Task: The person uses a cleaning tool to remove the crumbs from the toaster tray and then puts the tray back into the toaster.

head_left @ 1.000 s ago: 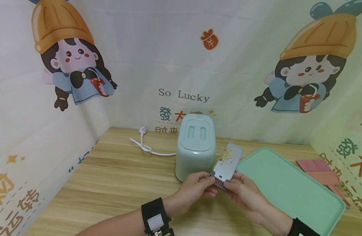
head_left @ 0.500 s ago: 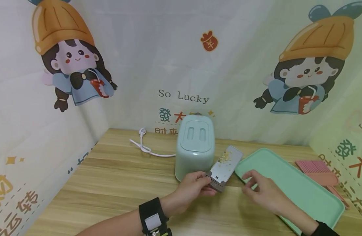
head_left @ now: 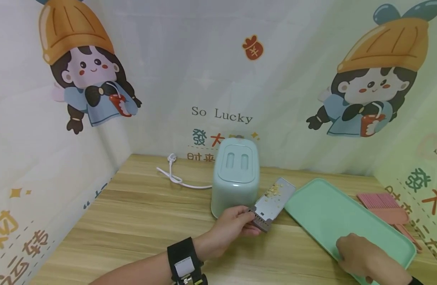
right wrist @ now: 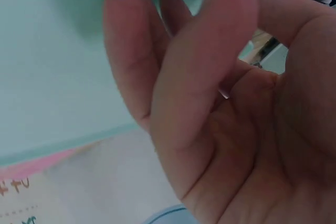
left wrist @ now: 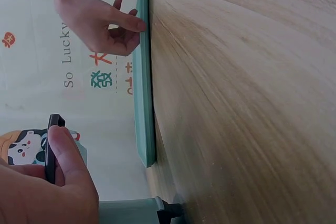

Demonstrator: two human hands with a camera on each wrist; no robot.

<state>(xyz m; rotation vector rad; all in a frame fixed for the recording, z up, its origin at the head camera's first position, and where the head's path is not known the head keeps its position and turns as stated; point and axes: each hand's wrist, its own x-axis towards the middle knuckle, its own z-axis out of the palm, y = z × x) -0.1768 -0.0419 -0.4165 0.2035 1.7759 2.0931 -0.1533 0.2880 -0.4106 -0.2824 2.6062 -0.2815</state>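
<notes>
Since the earlier frame the right hand (head_left: 361,255) has swung away from the grey metal tray (head_left: 272,202), out to the near left edge of the green tray (head_left: 341,208); the left hand (head_left: 232,223) has stayed where it was.

The grey metal tray, with yellow crumbs (head_left: 273,190) scattered toward its far half, appears raised off the worktop (head_left: 143,221), just right of the toaster (head_left: 236,174). The fingers of the left hand are clamped on its near, vented end, thumb on top. From that grip its long axis runs forward and to the right, so its far end reaches toward the far left corner of the green tray.

The green tray's long axis slants the other way, from far left to near right. The right hand, well apart from the metal tray, is nearer to this one's near part. Its fingers are loosely curled with nothing visible between them; whether the tips touch the green tray I cannot tell.

Beyond the green tray lies the pink brush (head_left: 389,209); the white cord (head_left: 175,180) trails left of the toaster.
</notes>
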